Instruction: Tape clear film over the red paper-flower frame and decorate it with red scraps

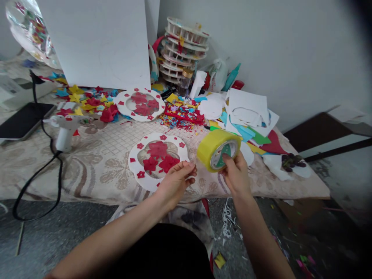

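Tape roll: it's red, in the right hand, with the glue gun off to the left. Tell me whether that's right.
The colour is wrong: the head view shows a yellow tape roll. It is in the right hand, with the glue gun off to the left.

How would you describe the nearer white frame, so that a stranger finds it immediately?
On the patterned tablecloth, find the left hand near the front edge. By it lies the wavy-edged white frame, with red flowers inside. Its lookalike lies farther back; this one lies nearer that edge.
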Demonstrator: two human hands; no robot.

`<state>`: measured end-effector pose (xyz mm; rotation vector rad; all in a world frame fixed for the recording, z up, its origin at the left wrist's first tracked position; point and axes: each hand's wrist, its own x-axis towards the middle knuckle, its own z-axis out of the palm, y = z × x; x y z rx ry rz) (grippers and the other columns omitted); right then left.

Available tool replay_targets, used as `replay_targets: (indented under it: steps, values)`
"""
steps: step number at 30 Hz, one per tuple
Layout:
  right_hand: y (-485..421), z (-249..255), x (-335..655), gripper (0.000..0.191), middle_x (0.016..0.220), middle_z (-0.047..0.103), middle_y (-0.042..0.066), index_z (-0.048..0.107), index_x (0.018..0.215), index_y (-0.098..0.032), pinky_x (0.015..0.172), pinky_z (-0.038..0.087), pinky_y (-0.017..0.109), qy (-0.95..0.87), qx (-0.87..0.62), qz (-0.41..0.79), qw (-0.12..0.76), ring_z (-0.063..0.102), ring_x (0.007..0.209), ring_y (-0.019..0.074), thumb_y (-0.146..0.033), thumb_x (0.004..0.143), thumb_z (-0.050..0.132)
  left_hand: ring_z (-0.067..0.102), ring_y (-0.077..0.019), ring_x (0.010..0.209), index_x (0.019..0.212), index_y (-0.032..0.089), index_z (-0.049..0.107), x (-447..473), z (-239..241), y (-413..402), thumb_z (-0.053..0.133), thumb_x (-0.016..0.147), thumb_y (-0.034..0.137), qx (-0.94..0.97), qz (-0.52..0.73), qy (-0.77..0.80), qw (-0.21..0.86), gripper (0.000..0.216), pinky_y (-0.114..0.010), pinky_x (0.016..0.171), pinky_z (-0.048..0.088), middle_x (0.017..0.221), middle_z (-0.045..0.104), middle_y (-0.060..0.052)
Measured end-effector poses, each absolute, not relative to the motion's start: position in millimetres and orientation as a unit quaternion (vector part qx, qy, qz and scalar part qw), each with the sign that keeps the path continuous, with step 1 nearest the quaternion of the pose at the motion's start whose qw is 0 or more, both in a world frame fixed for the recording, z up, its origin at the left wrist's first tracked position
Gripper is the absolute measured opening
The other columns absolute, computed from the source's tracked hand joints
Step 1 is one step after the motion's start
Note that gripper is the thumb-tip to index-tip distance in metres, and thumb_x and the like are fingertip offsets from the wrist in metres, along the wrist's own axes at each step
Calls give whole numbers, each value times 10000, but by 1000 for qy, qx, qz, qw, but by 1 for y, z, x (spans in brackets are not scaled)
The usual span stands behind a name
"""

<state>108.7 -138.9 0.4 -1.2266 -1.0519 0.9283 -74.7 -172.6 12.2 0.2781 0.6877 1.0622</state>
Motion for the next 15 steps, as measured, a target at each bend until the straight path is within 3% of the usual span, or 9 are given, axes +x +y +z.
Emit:
replay_targets:
  steps: [5, 9, 15]
  values:
    - [-147, 10, 117, 323, 775, 574, -5, 538, 1054, -254, 384, 419, 234, -545, -556, 257, 573, 528, 506, 123, -362, 768, 639, 507, -85, 612, 602, 148, 567, -91, 21, -173, 747, 638, 217, 179, 492, 357, 774, 196, -223, 617, 390, 627, 573, 13]
    - [-151, 36, 130, 430, 1014, 613, 68, 556, 1145, -234, 626, 529, 338, -630, -557, 50, 539, 616, 839, 218, -267, 724, 635, 508, -84, 571, 582, 149, 568, -124, 34, -164, 710, 635, 208, 248, 511, 399, 720, 162, -220, 595, 389, 598, 575, 15]
    - [-144, 73, 151, 421, 970, 617, 96, 604, 1033, -186, 749, 523, 397, -779, -450, -219, 378, 593, 938, 266, -183, 623, 698, 496, -92, 543, 556, 144, 585, -192, 55, -143, 695, 611, 200, 357, 491, 485, 630, 135, -232, 571, 391, 565, 569, 1]
